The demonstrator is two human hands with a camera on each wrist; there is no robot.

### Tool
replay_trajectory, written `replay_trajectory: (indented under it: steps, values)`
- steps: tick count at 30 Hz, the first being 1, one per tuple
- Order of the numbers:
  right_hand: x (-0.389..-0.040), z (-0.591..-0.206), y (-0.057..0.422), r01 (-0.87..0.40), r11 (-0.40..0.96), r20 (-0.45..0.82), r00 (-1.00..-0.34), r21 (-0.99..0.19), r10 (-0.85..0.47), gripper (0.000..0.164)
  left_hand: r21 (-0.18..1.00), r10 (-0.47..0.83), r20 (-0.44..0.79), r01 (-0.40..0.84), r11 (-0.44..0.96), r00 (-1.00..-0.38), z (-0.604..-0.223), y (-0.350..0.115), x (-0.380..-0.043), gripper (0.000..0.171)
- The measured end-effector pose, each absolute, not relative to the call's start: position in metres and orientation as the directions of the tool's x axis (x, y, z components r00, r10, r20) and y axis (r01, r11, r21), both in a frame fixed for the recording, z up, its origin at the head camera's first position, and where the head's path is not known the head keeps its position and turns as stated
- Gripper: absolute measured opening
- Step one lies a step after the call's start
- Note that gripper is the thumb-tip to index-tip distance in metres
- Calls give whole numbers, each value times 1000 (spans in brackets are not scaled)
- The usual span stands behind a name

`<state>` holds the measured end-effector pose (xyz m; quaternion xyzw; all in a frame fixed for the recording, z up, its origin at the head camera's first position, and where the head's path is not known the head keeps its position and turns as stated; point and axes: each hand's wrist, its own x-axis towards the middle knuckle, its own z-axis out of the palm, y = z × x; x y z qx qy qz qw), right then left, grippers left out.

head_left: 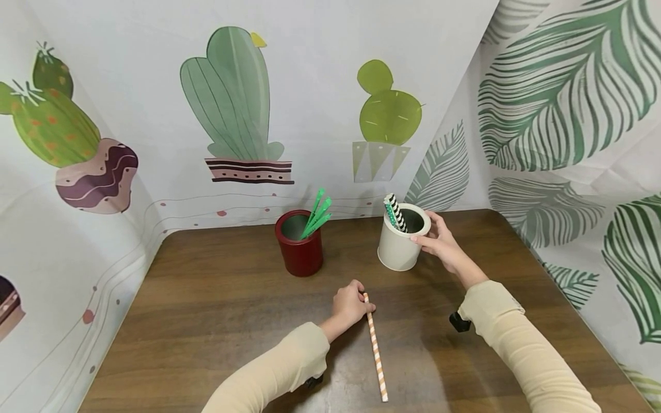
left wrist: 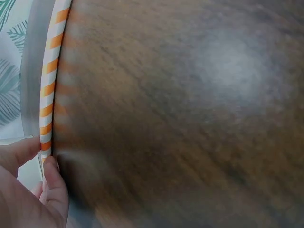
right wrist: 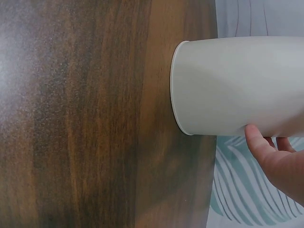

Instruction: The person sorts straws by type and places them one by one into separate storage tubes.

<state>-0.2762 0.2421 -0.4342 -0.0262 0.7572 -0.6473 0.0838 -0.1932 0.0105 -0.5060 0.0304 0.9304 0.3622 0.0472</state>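
Observation:
My left hand (head_left: 351,303) pinches the upper end of an orange-and-white striped paper straw (head_left: 377,355) between thumb and fingers. The straw lies over the wooden table, its other end pointing toward me; the left wrist view shows its stripes (left wrist: 49,90) close up. At the back right stands an upright white can (head_left: 396,252), which my right hand (head_left: 439,241) holds by its right side near the rim. Black-and-white striped straws (head_left: 396,212) and a green dotted one (head_left: 390,214) lean inside it. The thumb (right wrist: 256,140) touches the can's wall in the right wrist view.
Left of the white can stands a dark red can (head_left: 302,258) with several green sticks (head_left: 316,215) bearing dark print. Behind the brown table (head_left: 217,321) hangs a cloth (head_left: 320,115) with cactus and leaf pictures, close to the back edge.

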Motion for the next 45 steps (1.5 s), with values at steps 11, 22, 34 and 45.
replay_trajectory:
  steps: [11,22,34,45]
  values:
    - [-278,-436,243,69,171,-95,-985,-983,-147,77,603,96,-117,6,797,-988,-503,16,-199,29]
    - [-277,-435,243,72,161,-97,-984,-984,-148,78,652,134,-136,13,758,-981,-481,19,-211,18]
    - [-277,-435,243,72,177,-99,-984,-982,-149,78,704,106,-76,22,710,-991,-456,22,-229,16]
    - [-278,-435,243,72,169,-98,-984,-983,-147,77,772,39,-5,21,635,-999,-409,25,-256,22]
